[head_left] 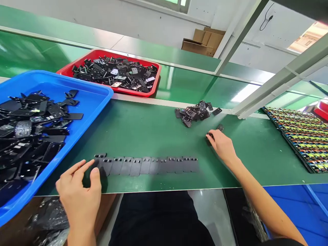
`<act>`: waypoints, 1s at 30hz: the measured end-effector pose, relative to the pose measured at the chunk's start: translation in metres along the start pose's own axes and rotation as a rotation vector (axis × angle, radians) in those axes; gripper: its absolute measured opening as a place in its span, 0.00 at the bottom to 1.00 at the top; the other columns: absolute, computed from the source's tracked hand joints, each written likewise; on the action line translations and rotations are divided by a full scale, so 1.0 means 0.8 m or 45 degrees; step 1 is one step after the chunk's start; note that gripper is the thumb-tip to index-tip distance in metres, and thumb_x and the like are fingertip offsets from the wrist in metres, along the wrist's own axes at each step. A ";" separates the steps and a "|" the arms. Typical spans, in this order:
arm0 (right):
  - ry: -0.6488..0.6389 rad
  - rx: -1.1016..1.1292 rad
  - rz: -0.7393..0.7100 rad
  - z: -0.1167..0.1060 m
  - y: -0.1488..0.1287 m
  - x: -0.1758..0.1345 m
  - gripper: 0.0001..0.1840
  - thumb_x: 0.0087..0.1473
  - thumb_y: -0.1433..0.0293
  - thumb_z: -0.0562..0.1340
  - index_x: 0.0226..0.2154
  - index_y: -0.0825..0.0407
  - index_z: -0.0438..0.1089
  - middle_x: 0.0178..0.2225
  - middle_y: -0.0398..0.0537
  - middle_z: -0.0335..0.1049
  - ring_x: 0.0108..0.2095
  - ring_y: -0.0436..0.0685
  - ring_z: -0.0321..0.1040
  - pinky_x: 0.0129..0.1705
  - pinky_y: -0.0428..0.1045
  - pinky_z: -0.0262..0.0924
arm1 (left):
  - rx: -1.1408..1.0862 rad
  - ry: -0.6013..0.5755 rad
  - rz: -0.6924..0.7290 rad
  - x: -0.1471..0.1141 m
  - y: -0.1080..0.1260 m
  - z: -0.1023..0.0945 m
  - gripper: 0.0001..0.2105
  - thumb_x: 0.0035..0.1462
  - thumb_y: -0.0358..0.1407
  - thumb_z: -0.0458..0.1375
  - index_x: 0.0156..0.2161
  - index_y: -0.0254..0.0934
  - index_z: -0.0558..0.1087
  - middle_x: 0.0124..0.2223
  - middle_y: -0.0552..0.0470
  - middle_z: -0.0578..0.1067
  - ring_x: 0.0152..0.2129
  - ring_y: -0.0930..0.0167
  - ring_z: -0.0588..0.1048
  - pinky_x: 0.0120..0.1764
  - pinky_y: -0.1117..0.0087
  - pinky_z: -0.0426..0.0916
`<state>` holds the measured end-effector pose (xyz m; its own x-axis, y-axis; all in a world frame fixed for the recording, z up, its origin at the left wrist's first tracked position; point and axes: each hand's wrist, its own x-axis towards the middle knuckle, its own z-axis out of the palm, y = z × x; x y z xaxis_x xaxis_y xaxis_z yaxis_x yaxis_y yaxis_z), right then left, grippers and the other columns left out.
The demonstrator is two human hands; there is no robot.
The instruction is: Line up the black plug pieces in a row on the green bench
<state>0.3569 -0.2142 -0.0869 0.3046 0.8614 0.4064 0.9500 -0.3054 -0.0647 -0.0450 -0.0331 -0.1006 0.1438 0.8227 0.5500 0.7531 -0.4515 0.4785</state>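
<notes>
Several flat black plates [145, 166], each with two small raised bits at the top, lie side by side in a row near the table's front edge. My left hand [80, 193] is at the row's left end, thumb and fingers apart, beside the leftmost plate [100, 160], which sits slightly higher than the others. To the right, my right hand [223, 146] pinches a small black part [210, 135] at the table surface, mostly hidden by the fingers. Another small dark piece [220, 127] lies just beyond that hand. A loose pile of black parts [196, 112] rests behind the row.
A blue tray [89, 114] of larger black parts stands at left, overlapping the table's front edge. Behind it sits a red tray [158, 80] full of small black pieces. A black tray of colourful components [299, 136] lies at right, near a white frame post [269, 85].
</notes>
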 end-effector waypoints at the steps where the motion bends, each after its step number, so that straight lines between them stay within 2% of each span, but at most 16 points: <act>1: 0.009 -0.039 -0.036 -0.008 -0.004 -0.017 0.15 0.67 0.64 0.49 0.37 0.54 0.68 0.28 0.49 0.67 0.28 0.55 0.63 0.29 0.49 0.53 | -0.006 0.004 0.021 0.000 0.000 0.002 0.22 0.61 0.46 0.50 0.45 0.30 0.76 0.49 0.36 0.74 0.51 0.55 0.70 0.56 0.50 0.60; 4: -0.008 -0.120 -0.162 -0.024 -0.027 -0.061 0.12 0.66 0.67 0.53 0.34 0.52 0.69 0.22 0.44 0.62 0.24 0.54 0.58 0.27 0.50 0.48 | -0.024 0.012 0.055 -0.001 0.001 0.007 0.21 0.61 0.45 0.50 0.45 0.28 0.76 0.49 0.35 0.74 0.51 0.55 0.70 0.57 0.52 0.59; 7: -0.055 -0.133 -0.281 -0.038 -0.048 -0.086 0.11 0.64 0.65 0.56 0.37 0.52 0.70 0.25 0.46 0.65 0.27 0.54 0.60 0.29 0.49 0.52 | -0.030 0.014 0.036 -0.004 0.001 0.008 0.21 0.61 0.45 0.51 0.46 0.30 0.76 0.50 0.37 0.74 0.52 0.56 0.70 0.58 0.51 0.59; 9: -0.141 -0.035 -0.289 -0.052 -0.052 -0.089 0.13 0.64 0.63 0.55 0.43 0.54 0.69 0.31 0.49 0.68 0.31 0.56 0.62 0.34 0.50 0.58 | -0.033 0.011 0.016 -0.007 0.000 0.007 0.20 0.61 0.45 0.51 0.47 0.33 0.76 0.51 0.39 0.73 0.52 0.57 0.70 0.58 0.52 0.59; 12: -0.357 0.229 -0.186 -0.073 -0.041 -0.080 0.15 0.65 0.66 0.52 0.52 0.51 0.64 0.43 0.52 0.70 0.44 0.58 0.64 0.46 0.55 0.63 | -0.048 -0.002 -0.005 -0.012 0.002 0.004 0.18 0.60 0.44 0.52 0.47 0.37 0.75 0.52 0.43 0.73 0.52 0.59 0.70 0.57 0.53 0.60; 14: -0.461 0.346 -0.152 -0.078 -0.027 -0.071 0.18 0.65 0.68 0.51 0.56 0.46 0.62 0.53 0.51 0.65 0.54 0.60 0.60 0.54 0.59 0.61 | -0.058 -0.010 -0.018 -0.014 0.005 0.001 0.17 0.61 0.43 0.52 0.47 0.37 0.75 0.52 0.43 0.73 0.52 0.59 0.70 0.58 0.53 0.60; 16: -0.497 0.390 -0.171 -0.071 -0.018 -0.066 0.20 0.64 0.67 0.52 0.58 0.43 0.60 0.59 0.49 0.60 0.59 0.60 0.55 0.57 0.61 0.59 | -0.070 -0.011 -0.032 -0.017 0.008 -0.002 0.16 0.61 0.43 0.52 0.47 0.37 0.75 0.51 0.43 0.73 0.53 0.59 0.69 0.58 0.54 0.60; 18: -0.468 0.321 -0.174 -0.058 -0.016 -0.067 0.19 0.64 0.65 0.53 0.56 0.43 0.63 0.57 0.49 0.62 0.57 0.60 0.58 0.55 0.60 0.61 | -0.089 -0.013 -0.043 -0.020 0.012 -0.005 0.15 0.61 0.42 0.52 0.47 0.39 0.75 0.52 0.45 0.73 0.53 0.59 0.69 0.58 0.54 0.60; 21: -0.334 0.100 -0.100 -0.042 -0.026 -0.079 0.15 0.64 0.65 0.53 0.49 0.50 0.68 0.47 0.53 0.69 0.47 0.61 0.65 0.47 0.58 0.64 | -0.108 -0.010 -0.046 -0.023 0.014 -0.009 0.15 0.61 0.42 0.52 0.46 0.39 0.75 0.52 0.45 0.73 0.53 0.60 0.69 0.58 0.55 0.61; 23: -0.271 0.001 -0.038 -0.041 -0.036 -0.090 0.15 0.65 0.64 0.53 0.42 0.54 0.71 0.39 0.55 0.71 0.41 0.63 0.65 0.41 0.58 0.62 | -0.101 -0.011 -0.058 -0.025 0.014 -0.010 0.15 0.61 0.42 0.52 0.46 0.39 0.76 0.52 0.45 0.73 0.53 0.60 0.69 0.58 0.55 0.60; 26: -0.166 -0.164 0.038 -0.051 -0.046 -0.103 0.17 0.64 0.61 0.54 0.32 0.54 0.71 0.30 0.52 0.70 0.35 0.62 0.63 0.37 0.56 0.57 | -0.090 -0.022 -0.067 -0.024 0.013 -0.008 0.14 0.61 0.42 0.52 0.45 0.40 0.75 0.52 0.47 0.73 0.53 0.61 0.69 0.58 0.56 0.60; 28: -0.091 -0.291 0.072 -0.060 -0.049 -0.107 0.18 0.63 0.58 0.55 0.33 0.53 0.71 0.30 0.52 0.69 0.34 0.61 0.62 0.36 0.55 0.55 | -0.088 -0.013 -0.041 -0.023 0.012 -0.005 0.14 0.60 0.42 0.52 0.45 0.38 0.75 0.51 0.46 0.74 0.52 0.61 0.70 0.58 0.57 0.59; 30: -0.106 -0.361 0.067 -0.065 -0.051 -0.108 0.20 0.63 0.56 0.55 0.39 0.55 0.71 0.31 0.53 0.69 0.35 0.62 0.61 0.34 0.54 0.54 | -0.082 0.003 -0.017 -0.021 0.012 -0.004 0.15 0.60 0.42 0.52 0.45 0.36 0.75 0.50 0.44 0.74 0.51 0.62 0.71 0.58 0.58 0.60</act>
<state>0.2883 -0.2974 -0.0724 0.3686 0.8683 0.3320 0.8793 -0.4416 0.1785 -0.0423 -0.0517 -0.1033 0.1326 0.8278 0.5451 0.7120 -0.4622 0.5286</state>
